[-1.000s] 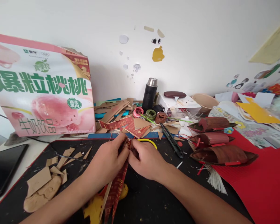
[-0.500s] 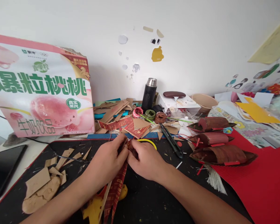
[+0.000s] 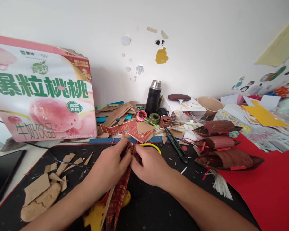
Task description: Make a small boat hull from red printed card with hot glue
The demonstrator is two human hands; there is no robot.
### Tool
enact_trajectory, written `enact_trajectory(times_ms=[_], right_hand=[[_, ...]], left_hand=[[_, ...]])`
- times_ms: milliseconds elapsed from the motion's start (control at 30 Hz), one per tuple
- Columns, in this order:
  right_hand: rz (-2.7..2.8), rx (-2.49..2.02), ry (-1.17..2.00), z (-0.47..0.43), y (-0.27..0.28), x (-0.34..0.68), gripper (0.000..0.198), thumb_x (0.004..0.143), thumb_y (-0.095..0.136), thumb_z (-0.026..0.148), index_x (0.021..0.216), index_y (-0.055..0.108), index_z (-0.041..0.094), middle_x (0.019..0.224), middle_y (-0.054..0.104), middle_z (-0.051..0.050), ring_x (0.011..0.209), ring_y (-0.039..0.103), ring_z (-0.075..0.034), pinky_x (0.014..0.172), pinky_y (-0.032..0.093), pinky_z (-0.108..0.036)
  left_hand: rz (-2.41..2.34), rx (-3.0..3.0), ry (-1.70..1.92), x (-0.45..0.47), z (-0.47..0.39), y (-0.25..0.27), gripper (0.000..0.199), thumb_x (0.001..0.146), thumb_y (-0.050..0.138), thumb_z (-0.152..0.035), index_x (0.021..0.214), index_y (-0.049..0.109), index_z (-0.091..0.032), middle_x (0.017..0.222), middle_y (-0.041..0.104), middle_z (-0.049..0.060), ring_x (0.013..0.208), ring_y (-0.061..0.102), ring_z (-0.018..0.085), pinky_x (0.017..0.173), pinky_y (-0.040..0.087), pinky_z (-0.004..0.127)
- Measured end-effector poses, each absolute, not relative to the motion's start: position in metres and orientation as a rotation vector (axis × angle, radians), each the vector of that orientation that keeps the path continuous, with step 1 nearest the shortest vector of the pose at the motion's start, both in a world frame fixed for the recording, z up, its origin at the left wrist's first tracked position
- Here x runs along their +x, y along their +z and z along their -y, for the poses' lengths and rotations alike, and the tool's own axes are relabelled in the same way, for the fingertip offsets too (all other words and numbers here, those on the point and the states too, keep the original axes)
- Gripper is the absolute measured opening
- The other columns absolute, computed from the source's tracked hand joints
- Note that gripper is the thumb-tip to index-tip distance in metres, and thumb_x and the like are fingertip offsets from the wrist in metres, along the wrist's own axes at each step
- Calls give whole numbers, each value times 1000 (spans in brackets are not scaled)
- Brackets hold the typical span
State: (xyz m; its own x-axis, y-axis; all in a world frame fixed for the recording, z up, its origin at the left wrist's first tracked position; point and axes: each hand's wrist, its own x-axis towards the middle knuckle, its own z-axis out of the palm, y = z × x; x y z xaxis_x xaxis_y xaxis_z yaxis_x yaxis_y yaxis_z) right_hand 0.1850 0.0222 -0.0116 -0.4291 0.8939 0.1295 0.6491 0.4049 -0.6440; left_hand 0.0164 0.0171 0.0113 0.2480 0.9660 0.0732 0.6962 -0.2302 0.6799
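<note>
The left hand (image 3: 112, 164) is clamped on the far end of a red printed cardboard piece (image 3: 121, 190) above the black mat (image 3: 156, 208); the right hand (image 3: 150, 164) curls beside it, its grip hidden. A dark cutter (image 3: 176, 146) lies to the right.

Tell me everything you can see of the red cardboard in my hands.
The red printed cardboard looks thin, with gold markings and a tan edge on its left. Held between the left hand and right hand, its top is mostly hidden; the rest slants down past something yellow, parting into narrow strips reaching the picture's bottom.
</note>
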Motion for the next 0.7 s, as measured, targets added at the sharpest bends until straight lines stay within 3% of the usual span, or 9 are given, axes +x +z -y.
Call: enact_trajectory(times_ms=[700], right_hand=[[2205,-1307,719,-21,-12,185,16,96,57,26,83,50,21,72,60,0,64,51,-16,59,27,-28]], left_hand=[[-1501,2007,688,17,-16,13,17,97,43,-36,83,48,-28,69,61,-3,60,52,20,60,35,31]])
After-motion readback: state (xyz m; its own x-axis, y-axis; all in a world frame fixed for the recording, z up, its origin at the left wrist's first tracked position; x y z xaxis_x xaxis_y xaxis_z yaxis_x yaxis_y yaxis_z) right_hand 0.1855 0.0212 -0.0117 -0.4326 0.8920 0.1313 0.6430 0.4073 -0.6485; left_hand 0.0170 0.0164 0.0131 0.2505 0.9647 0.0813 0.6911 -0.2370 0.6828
